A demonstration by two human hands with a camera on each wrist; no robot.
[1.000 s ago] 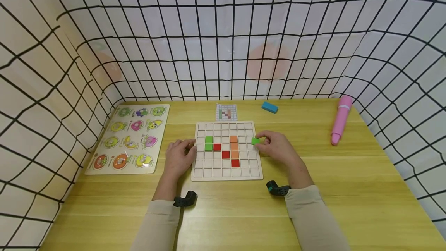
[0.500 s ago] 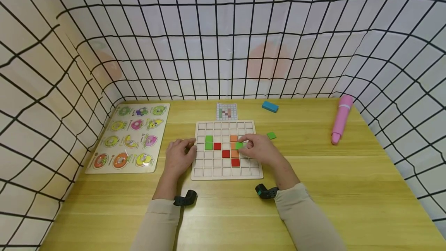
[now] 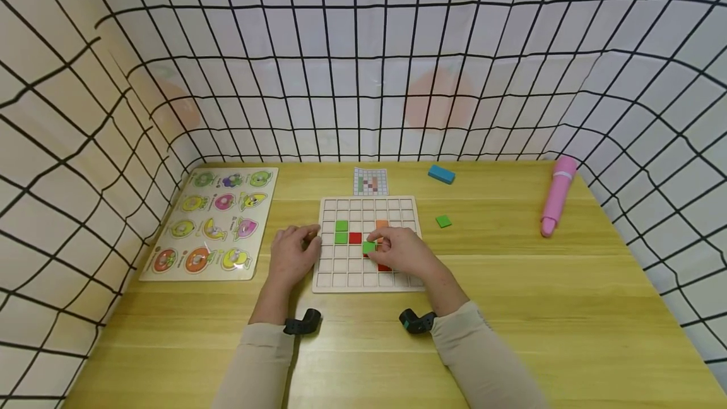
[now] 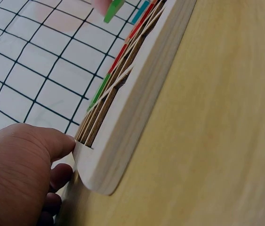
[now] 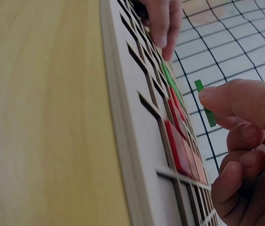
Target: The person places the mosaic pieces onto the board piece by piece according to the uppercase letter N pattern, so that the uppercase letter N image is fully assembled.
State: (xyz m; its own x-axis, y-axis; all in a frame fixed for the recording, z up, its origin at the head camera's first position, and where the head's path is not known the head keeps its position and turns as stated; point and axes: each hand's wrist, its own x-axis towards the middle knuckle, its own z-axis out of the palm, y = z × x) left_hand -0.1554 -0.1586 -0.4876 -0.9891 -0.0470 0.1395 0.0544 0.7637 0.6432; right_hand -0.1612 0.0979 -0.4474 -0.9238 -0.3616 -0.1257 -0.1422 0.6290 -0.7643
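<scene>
A wooden grid board (image 3: 339,265) lies in the middle of the table. In its cells are two green tiles (image 3: 341,231), several red tiles (image 3: 354,238) and orange tiles (image 3: 382,225), some partly hidden by my right hand (image 3: 406,252). That hand pinches another green tile (image 5: 210,117) between thumb and finger, raised above the board near its centre. At the board's left edge rests my left hand (image 3: 294,253), its thumb touching the wood in the left wrist view. One loose green tile (image 3: 443,221) lies on the table right of the board.
Behind the board is a small card (image 3: 370,182) printed with a coloured grid. A fruit puzzle board (image 3: 227,219) lies to the left. A blue block (image 3: 441,174) is at the back, and a pink pen-like object (image 3: 558,195) far right. Black wire mesh (image 3: 363,81) surrounds the table.
My right hand has carried its green tile leftward from the board's right edge to above its centre, uncovering the loose green tile on the table. My left hand has stayed put.
</scene>
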